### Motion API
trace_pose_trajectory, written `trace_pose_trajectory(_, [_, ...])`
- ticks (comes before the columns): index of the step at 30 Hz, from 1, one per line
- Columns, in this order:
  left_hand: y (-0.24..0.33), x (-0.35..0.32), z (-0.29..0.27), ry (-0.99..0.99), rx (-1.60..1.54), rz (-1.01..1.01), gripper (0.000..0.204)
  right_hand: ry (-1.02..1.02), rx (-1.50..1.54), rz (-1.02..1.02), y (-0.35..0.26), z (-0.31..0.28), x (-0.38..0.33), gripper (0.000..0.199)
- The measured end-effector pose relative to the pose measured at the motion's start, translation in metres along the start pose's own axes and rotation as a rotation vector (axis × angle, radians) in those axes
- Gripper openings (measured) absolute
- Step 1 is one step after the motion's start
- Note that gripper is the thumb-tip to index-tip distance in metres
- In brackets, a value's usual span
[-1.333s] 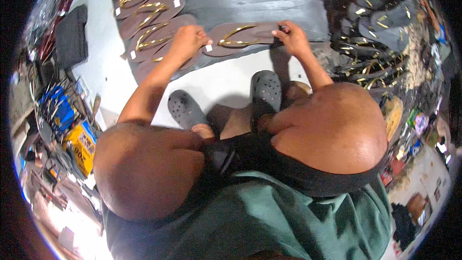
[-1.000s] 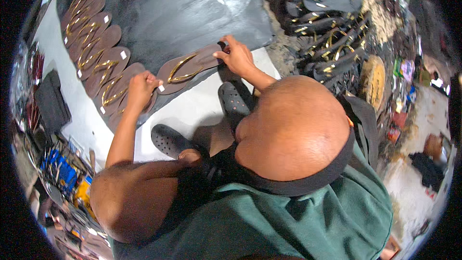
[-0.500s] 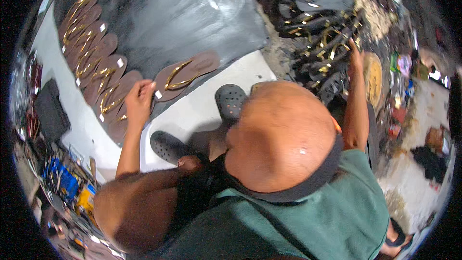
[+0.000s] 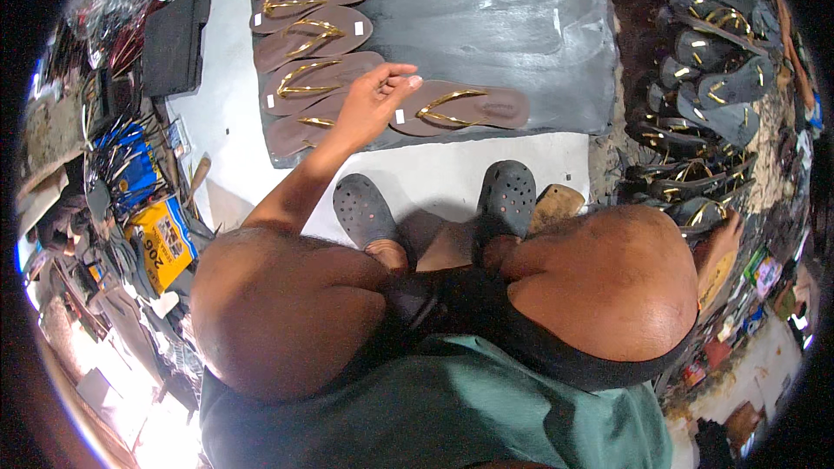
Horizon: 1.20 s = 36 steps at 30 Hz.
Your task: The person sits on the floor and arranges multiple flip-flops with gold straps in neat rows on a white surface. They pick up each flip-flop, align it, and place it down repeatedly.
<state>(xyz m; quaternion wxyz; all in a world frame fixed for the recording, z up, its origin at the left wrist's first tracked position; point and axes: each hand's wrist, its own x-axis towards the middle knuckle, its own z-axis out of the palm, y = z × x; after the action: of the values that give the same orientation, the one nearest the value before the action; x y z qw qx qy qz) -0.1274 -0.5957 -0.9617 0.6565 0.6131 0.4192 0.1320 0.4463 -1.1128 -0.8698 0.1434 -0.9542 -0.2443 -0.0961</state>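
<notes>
My left hand (image 4: pixel 373 104) hovers over the near edge of a dark sheet, fingers bent close together. A small pale spot shows at a fingertip; I cannot make out whether it is something held. Just right of it lies a brown flip-flop (image 4: pixel 499 109) with gold straps and a white sticker on its heel. Under and beyond the hand runs a row of overlapping brown flip-flops (image 4: pixel 304 81). My right hand (image 4: pixel 724 239), mostly hidden past my right knee, is beside a pile of black flip-flops (image 4: pixel 695 168); its fingers are not clear.
A dark sheet (image 4: pixel 486 26) lies on a white surface (image 4: pixel 226 122). My feet in grey clogs (image 4: pixel 365 208) stand before it. Near the right clog lies a tan sole (image 4: pixel 559 207). A black flat case (image 4: pixel 176 43) and a yellow package (image 4: pixel 161 243) lie among clutter at left.
The view has swung right and levelled, so the sheet and flip-flop row sit more upright. My left hand stays near the single brown flip-flop. My right hand is now largely behind my knee.
</notes>
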Motion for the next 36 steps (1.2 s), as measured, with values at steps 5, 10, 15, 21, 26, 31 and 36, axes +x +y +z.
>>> trace_pose_trajectory(5, [0.031, -0.005, 0.01, -0.277, -0.255, -0.19, 0.053, -0.263, 1.258, 0.302, -0.232, 0.022, 0.006, 0.043])
trace_pose_trajectory(10, [0.046, 0.007, 0.055, -0.669, -0.836, -0.241, 0.067, -0.516, 1.757, 0.025, -0.486, 0.055, -0.063, 0.067])
trace_pose_trajectory(15, [0.074, -0.001, 0.001, -0.477, -0.66, -0.188, 0.051, -0.754, 1.657, -0.047, -0.515, 0.066, -0.059, 0.055])
trace_pose_trajectory(21, [0.068, -0.01, -0.01, -0.456, -0.456, -0.027, 0.065, -0.986, 1.505, 0.158, -0.483, 0.091, -0.049, 0.037])
trace_pose_trajectory(26, [0.065, -0.011, -0.006, -0.307, 0.006, 0.096, 0.057, -1.077, 1.276, 0.091, -0.478, 0.074, -0.042, 0.029])
trace_pose_trajectory(31, [0.071, 0.001, -0.029, -0.168, 0.125, 0.015, 0.055, -1.143, 1.06, -0.152, -0.471, 0.084, -0.034, 0.027])
trace_pose_trajectory(36, [0.059, 0.023, -0.045, -0.168, 0.206, 0.087, 0.063, -1.153, 1.117, -0.151, -0.47, 0.115, -0.042, 0.036])
